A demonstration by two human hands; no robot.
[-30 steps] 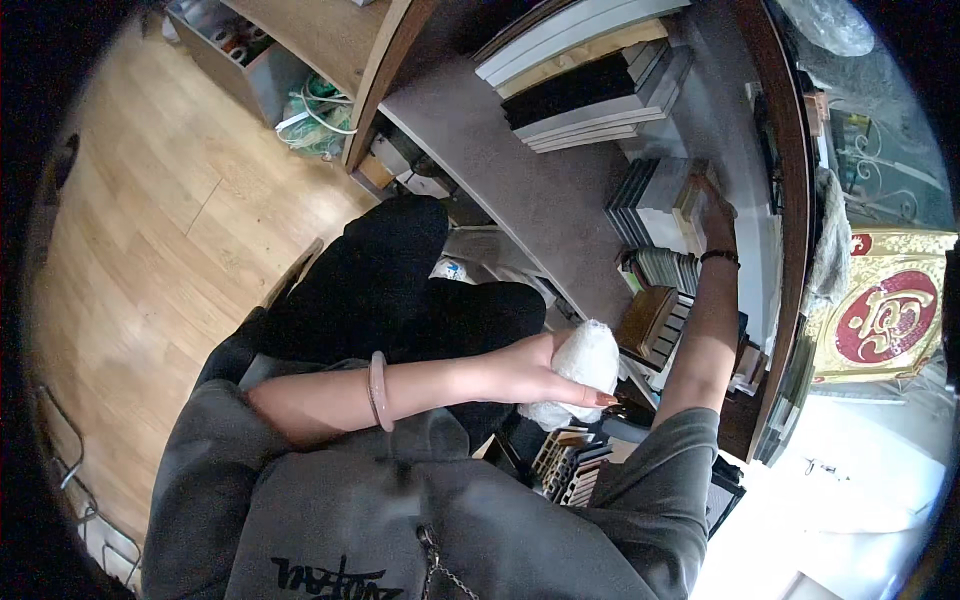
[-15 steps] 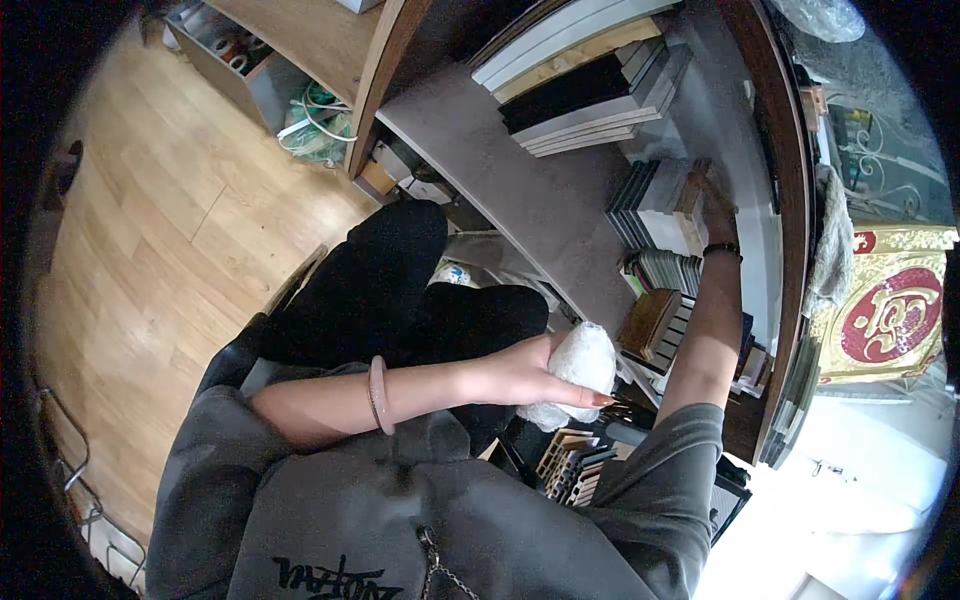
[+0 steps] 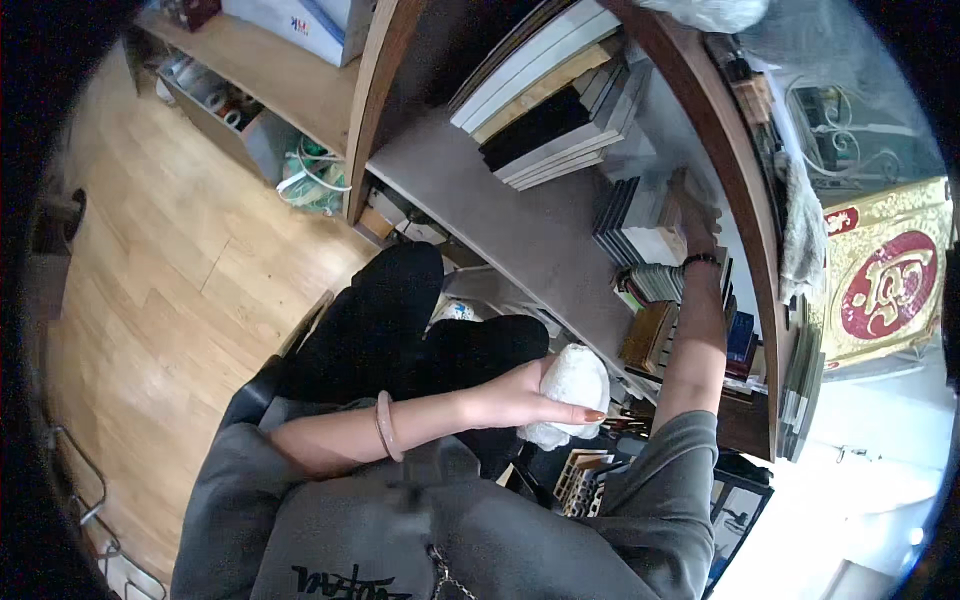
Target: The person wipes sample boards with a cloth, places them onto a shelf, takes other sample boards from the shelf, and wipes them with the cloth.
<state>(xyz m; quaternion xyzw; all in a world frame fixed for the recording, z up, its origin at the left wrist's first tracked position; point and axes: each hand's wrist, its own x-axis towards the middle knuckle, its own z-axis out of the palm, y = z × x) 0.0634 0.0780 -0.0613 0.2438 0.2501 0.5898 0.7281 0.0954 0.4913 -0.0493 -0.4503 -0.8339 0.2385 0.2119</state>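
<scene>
My left hand (image 3: pixel 520 395), with a pale bangle on its wrist, is closed around a bunched white cloth (image 3: pixel 577 385) in front of my lap. Part of the cloth hangs below the thumb. My right arm reaches into the grey shelf, a dark bracelet at its wrist. There my right hand (image 3: pixel 695 212) lies against the far end of a stack of dark-edged, book-like boxes (image 3: pixel 635 215), its fingers dim but stretched out and apart. Nothing shows in that hand. Beneath its wrist stands a row of thin greenish-grey pieces (image 3: pixel 655 282).
Large books and boards (image 3: pixel 560 120) lean deeper in the shelf (image 3: pixel 470 190). A curved brown wooden edge (image 3: pixel 735 150) bounds it on the right. A brown wooden box (image 3: pixel 648 335) stands near my right forearm. A red-and-gold bag (image 3: pixel 885 280) hangs at far right.
My view has shifted slightly, so the shelf sits further left. My right hand stays by the boxes, its fingers slightly changed in pose. My left hand still grips the cloth.
</scene>
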